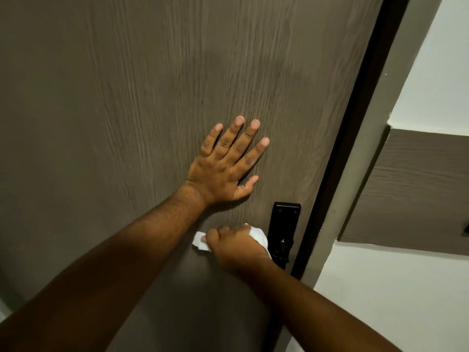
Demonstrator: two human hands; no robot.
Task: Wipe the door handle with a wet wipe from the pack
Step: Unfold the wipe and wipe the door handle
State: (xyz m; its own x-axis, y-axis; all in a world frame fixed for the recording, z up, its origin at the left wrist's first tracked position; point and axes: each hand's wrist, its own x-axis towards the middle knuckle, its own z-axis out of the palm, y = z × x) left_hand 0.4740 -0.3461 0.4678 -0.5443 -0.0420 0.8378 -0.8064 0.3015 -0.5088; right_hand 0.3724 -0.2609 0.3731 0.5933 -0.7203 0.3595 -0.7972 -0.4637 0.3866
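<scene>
Two hands are on the door, which fills the left and the middle of the frame. Near the centre the left hand lies flat on the wood with its fingers spread apart; it holds nothing and seems to keep the door steady. Lower, right of centre, the right hand is closed in a fist around the wet wipe, and white ends of it show on both sides of the fist. The door handle itself is hidden under this hand and the wipe. Only the black lock plate shows, just to the right of the fist.

To wipe well, I think the hand should keep the wipe wrapped around the handle and slide along its whole length, also the back side, without pressing it down. The plate and the dark door frame stand close at the right, so there is little room for the knuckles. At the far right is a white wall. The pack is not in view.
</scene>
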